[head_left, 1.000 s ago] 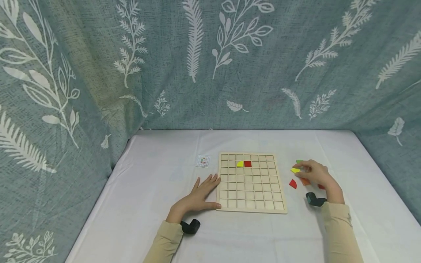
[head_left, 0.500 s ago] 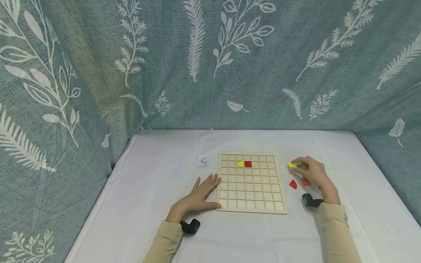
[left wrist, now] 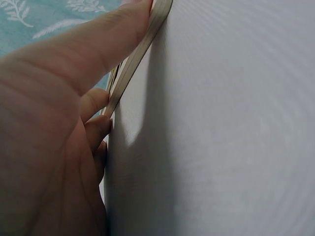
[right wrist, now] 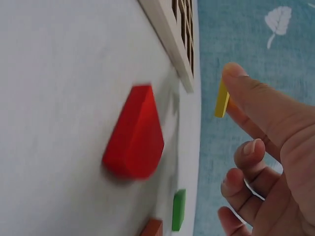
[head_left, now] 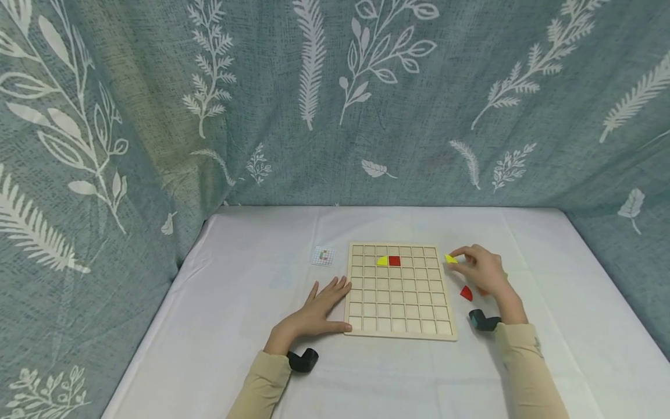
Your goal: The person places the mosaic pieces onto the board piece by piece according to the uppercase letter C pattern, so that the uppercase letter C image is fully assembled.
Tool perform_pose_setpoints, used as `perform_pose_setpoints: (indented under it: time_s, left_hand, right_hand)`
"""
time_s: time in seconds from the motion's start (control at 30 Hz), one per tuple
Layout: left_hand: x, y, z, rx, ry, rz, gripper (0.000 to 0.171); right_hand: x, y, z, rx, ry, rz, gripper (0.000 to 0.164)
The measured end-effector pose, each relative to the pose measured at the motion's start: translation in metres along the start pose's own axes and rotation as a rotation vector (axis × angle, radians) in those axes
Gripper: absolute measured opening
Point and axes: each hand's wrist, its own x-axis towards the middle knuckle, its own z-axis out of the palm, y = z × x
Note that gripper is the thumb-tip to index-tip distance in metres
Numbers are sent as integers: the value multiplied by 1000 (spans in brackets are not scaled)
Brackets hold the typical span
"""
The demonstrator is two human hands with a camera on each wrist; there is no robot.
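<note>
My right hand [head_left: 483, 270] pinches a yellow quarter-round tile [head_left: 450, 259] between thumb and forefinger, just off the right edge of the wooden grid board [head_left: 397, 334]. In the right wrist view the yellow tile [right wrist: 222, 101] shows edge-on, raised off the table. With fingers spread straight, my left hand [head_left: 316, 311] rests against the board's left edge, thumb at the lower corner. On the board, a yellow quarter-round tile [head_left: 382, 261] and a red square tile [head_left: 395, 261] sit side by side in the second row of cells.
A red quarter-round tile [head_left: 466, 293] lies right of the board. An orange tile [head_left: 483, 291] is partly hidden by my right hand; a green tile [right wrist: 178, 210] shows in the right wrist view. A small pattern card [head_left: 323, 256] lies left of the board.
My right hand has picked up the yellow quarter-round tile from among the loose pieces and carried it left, close to the board. My left hand has stayed in place.
</note>
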Motion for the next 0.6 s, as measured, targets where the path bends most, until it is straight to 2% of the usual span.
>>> perform_pose_setpoints:
  time_s: [0.6]
  left_hand:
    - [0,1,1,0,-1,-4,88]
  right_hand:
    - [11,-29,21,-6,-29,-30,29]
